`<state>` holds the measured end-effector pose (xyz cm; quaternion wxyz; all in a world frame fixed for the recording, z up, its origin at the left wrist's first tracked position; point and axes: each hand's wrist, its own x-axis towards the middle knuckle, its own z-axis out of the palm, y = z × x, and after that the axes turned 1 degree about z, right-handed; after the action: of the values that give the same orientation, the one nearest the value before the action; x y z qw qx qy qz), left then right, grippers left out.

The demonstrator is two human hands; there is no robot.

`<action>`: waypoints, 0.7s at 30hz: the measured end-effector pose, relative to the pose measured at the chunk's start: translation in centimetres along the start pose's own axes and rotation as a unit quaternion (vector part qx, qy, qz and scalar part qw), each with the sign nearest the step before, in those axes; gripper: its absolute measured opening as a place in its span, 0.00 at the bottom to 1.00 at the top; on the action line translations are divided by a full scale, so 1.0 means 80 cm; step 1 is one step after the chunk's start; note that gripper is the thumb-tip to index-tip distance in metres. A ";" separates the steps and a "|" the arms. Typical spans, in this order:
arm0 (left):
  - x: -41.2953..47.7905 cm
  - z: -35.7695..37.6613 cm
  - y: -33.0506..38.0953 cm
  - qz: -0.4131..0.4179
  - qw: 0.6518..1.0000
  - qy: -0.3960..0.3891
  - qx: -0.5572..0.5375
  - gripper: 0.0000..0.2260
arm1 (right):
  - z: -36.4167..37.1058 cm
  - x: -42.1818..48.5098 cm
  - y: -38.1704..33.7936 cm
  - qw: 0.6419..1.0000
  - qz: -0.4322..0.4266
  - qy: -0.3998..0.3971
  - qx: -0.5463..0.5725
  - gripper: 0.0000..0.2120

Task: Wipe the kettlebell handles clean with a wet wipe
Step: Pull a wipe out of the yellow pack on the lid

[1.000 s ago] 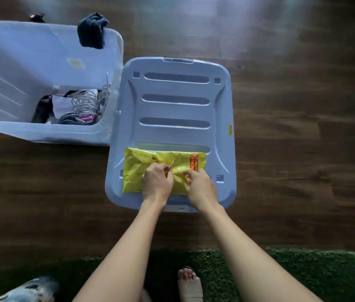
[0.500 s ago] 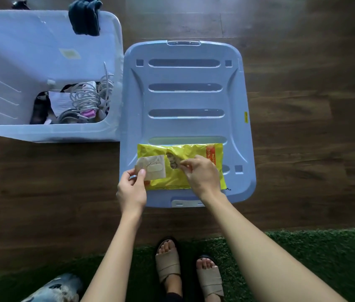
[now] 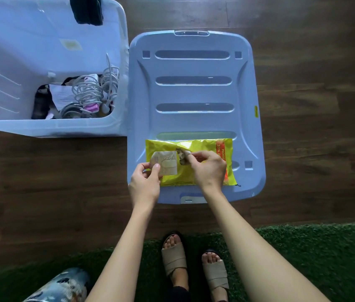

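Wet wipe (image 3: pixel 182 156) pokes from the yellow pack (image 3: pixel 202 147) lying on the bin lid (image 3: pixel 194 66), pinched by the right hand (image 3: pixel 210 168) while the left hand (image 3: pixel 145 185) pinches the seal flap (image 3: pixel 165 163) open; best to pull slowly so only one sheet comes free.

Both forearms bare, reaching forward side by side. The left hand (image 3: pixel 145 185), back up, pinches the seal flap (image 3: pixel 165 163) between thumb and forefinger. The right hand (image 3: pixel 209 168), fingers curled, pinches a crumpled wet wipe (image 3: pixel 183 156). Hands near, not touching.
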<state>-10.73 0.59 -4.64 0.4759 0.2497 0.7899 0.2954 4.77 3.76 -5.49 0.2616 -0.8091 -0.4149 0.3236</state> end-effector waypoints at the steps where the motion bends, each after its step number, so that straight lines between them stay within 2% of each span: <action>1: 0.000 0.000 0.001 0.001 1.000 0.000 0.005 0.05 | -0.006 0.000 0.001 1.000 0.008 -0.004 0.026 0.05; 4: 0.000 0.002 0.003 -0.002 1.000 -0.002 0.005 0.06 | -0.030 -0.005 0.004 0.989 0.068 -0.055 0.118 0.08; 8: -0.005 0.007 0.011 0.020 0.999 0.002 0.051 0.06 | -0.075 -0.016 0.007 0.957 0.119 -0.093 0.248 0.04; 10: -0.015 0.011 0.018 0.071 0.994 -0.001 0.087 0.05 | -0.095 -0.017 0.008 0.942 0.135 -0.083 0.297 0.04; 12: -0.026 0.020 0.024 0.162 0.979 -0.031 0.121 0.08 | -0.111 -0.014 0.009 0.926 0.162 -0.080 0.332 0.06; 14: -0.033 0.037 0.021 0.268 0.943 -0.089 0.177 0.13 | -0.126 -0.009 0.009 0.915 0.175 -0.066 0.357 0.09; 16: -0.034 0.061 0.009 0.344 0.875 -0.134 0.312 0.19 | -0.142 -0.001 0.007 0.923 0.158 -0.039 0.350 0.07; 18: -0.033 0.082 -0.004 0.372 0.791 -0.141 0.465 0.25 | -0.157 0.005 0.005 0.941 0.126 -0.025 0.313 0.03; 19: -0.032 0.089 -0.010 0.371 0.761 -0.136 0.515 0.27 | -0.161 0.008 0.005 0.949 0.112 -0.027 0.294 0.03; 21: -0.031 0.096 -0.018 0.366 0.732 -0.123 0.562 0.30 | -0.165 0.012 0.006 0.961 0.098 -0.039 0.257 0.04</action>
<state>-2.91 -0.31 -7.00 0.1968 0.7753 0.5942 -0.0838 15.22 2.23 2.53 0.4117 -0.7380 -0.2462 0.4746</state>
